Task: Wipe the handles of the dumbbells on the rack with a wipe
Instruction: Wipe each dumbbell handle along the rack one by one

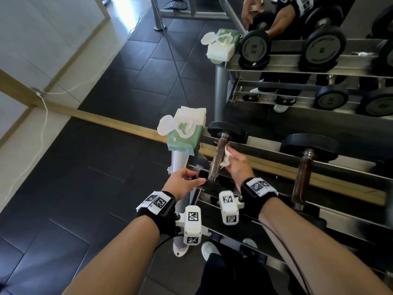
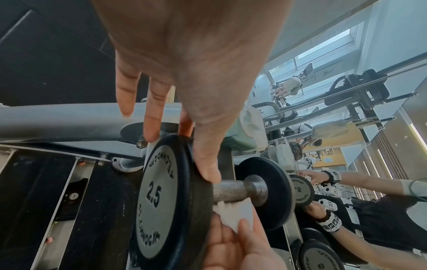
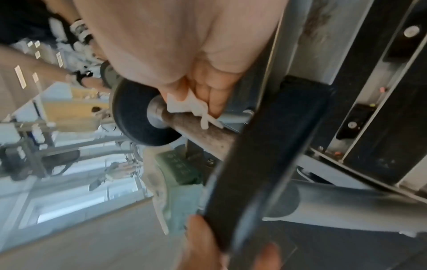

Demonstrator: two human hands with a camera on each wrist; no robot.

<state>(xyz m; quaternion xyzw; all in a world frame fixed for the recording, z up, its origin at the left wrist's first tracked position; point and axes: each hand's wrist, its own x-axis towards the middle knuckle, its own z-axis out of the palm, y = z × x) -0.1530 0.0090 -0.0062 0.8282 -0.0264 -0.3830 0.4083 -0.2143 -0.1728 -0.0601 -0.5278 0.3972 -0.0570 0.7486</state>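
A 2.5 dumbbell (image 1: 219,154) lies across the rack's (image 1: 274,153) top rails at its left end. My left hand (image 1: 188,177) grips its near black plate (image 2: 161,191), thumb (image 2: 206,164) over the rim and fingers on the outer side. My right hand (image 1: 234,165) pinches a crumpled white wipe (image 1: 225,159) and presses it against the right side of the knurled metal handle (image 1: 217,160), near the far plate. In the wrist views the wipe (image 2: 235,210) (image 3: 184,104) touches the handle (image 2: 233,188) (image 3: 203,133).
An open green pack of wipes (image 1: 187,133) sits on the rack's left corner. A second dumbbell (image 1: 303,177) rests to the right on the same rails. A mirror (image 1: 276,60) behind the rack reflects it all. A dark tiled floor (image 1: 85,188) lies to the left.
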